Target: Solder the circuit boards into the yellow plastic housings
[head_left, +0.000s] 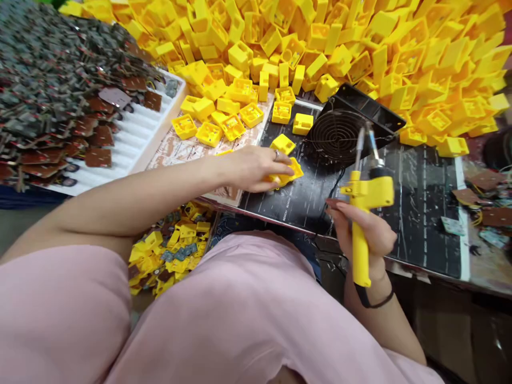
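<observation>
My left hand [262,169] reaches across the front of the bench, its fingers curled over a small yellow plastic housing [295,169]. Just beyond these fingers lies another yellow housing [283,144]. On the right, my right hand [370,229] is closed around a yellow soldering gun [360,250], held upright with its metal tip pointing away from me. Behind the tip sits a black fan [338,133] with a round wire grille. Part of the housing under my left hand is hidden by the fingers.
Yellow housings [276,42] are heaped along the back. At left, a white ridged tray [132,141] carries piled brown circuit boards [100,136]. More boards [490,186] lie at far right. Below the bench edge is a pile of yellow parts [172,250]. A black mat [432,213] covers the worktop.
</observation>
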Demonstrator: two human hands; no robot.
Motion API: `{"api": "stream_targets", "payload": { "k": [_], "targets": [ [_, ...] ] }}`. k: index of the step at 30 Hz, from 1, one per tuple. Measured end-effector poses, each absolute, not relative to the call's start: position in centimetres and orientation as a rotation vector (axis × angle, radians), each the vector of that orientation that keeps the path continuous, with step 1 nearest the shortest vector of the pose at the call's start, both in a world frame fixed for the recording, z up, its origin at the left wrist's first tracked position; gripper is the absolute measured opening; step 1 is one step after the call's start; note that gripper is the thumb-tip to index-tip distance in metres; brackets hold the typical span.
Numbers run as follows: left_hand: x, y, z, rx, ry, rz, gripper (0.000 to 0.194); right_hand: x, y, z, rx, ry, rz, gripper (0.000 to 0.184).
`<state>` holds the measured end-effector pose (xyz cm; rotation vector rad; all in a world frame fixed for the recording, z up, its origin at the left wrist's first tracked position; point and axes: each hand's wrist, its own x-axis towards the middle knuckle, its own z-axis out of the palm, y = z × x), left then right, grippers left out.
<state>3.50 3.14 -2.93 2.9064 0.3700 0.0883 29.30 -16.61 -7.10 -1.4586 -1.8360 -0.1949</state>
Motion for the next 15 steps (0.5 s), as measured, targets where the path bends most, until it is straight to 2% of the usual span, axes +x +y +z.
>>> {"api": "stream_targets", "payload": {
  "k": [3,5,10,15],
  "targets": [
    [1.2,1.8,-3.5,2.77,0.465,0.519,0.039,27.2,-15.1,-6.5,-1.309,-1.926,-0.129,0.032],
    [0.1,1.1,-3.5,2.628,0.704,0.661,0.036,26.4,-13.9,-6.3,-1.268,-1.975,-0.079,0.037],
    [-0.5,-0.1,-3.2,2.572,0.848,0.292,0.036,25.7,-10.9,-5.7,-1.296,-2.071,-0.026,0.04],
    [-0.8,-0.7,-3.3,2.791,1.139,0.126,0.057,23.9,-8.5,-5.7,-1.351,-2.102,0.015,0.052]
  ]
}}
